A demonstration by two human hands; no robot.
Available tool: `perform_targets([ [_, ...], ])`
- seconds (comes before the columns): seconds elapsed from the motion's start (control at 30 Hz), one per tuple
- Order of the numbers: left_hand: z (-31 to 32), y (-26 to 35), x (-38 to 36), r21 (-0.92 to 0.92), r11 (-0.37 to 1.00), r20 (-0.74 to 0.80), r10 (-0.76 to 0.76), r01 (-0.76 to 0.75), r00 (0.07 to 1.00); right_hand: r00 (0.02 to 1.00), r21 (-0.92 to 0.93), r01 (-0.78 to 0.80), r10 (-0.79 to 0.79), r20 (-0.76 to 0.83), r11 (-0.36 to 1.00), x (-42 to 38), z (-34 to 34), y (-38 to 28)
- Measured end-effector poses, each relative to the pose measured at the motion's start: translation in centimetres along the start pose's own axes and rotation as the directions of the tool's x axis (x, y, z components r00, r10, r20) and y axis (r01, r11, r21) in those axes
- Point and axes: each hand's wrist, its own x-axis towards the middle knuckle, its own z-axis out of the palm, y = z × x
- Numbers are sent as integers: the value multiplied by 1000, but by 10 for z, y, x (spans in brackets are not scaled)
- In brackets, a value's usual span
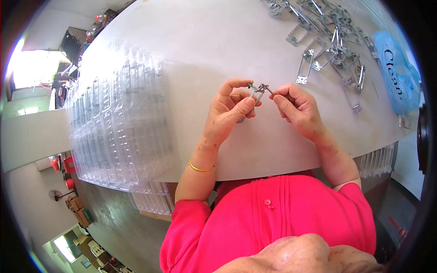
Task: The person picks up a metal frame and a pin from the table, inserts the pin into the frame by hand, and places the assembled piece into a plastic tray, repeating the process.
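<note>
Over the near part of the pale table [200,54], my left hand [221,118] is closed on a small metal bracket [258,96], held tilted between thumb and fingers. A small green bit [250,85] shows at the bracket's upper end, by my left index finger. My right hand [301,111] pinches a thin dark metal rod [270,91], whose far end meets the top of the bracket. The rest of the rod is hidden in my right fingers, so its kind cannot be made out.
Many similar metal brackets [334,50] lie in a loose heap at the upper right. Beside them is a blue plastic bag [395,73] marked "Clean". Clear plastic trays [120,113] are stacked on the left, reaching over the table edge.
</note>
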Motion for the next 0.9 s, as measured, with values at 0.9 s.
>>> perform_targets([
  [0.9,11,7,-7,521,783,335,178,-339,925,984,29,-153,150,91,988,1,-11,-8],
])
